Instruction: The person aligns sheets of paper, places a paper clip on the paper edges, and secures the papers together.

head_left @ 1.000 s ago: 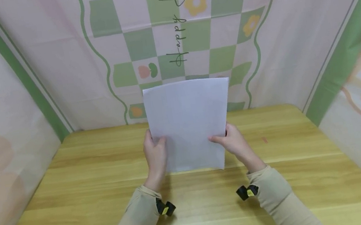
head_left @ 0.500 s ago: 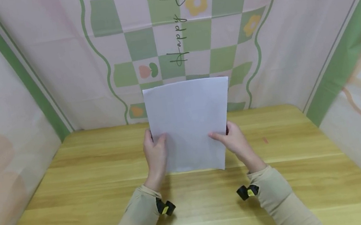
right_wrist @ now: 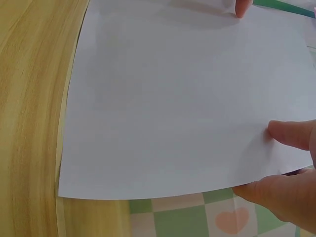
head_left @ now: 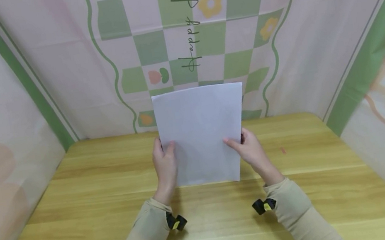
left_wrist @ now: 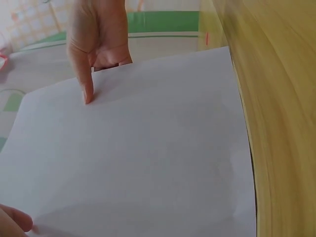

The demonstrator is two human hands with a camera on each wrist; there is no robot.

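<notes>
A blank white sheet of paper (head_left: 200, 131) stands nearly upright over the middle of the table, its lower edge close to the wood. My left hand (head_left: 165, 168) grips its left edge, thumb on the near face and fingers behind. On the opposite edge my right hand (head_left: 252, 153) pinches it the same way. In the left wrist view the paper (left_wrist: 148, 143) fills most of the frame, with the right hand (left_wrist: 98, 37) at its far edge. The right wrist view shows the right thumb (right_wrist: 291, 134) flat on the paper (right_wrist: 177, 98); the fingers behind are mostly hidden.
The wooden table (head_left: 98, 218) spreads around both arms. A small reddish mark (head_left: 283, 150) lies on it at the right. Behind hangs a patterned curtain (head_left: 150, 47) with green checks, and printed cloth also closes off the left and right sides.
Both thumbs have shifted slightly up the paper. The sheet itself stays almost in place, held by both hands throughout.
</notes>
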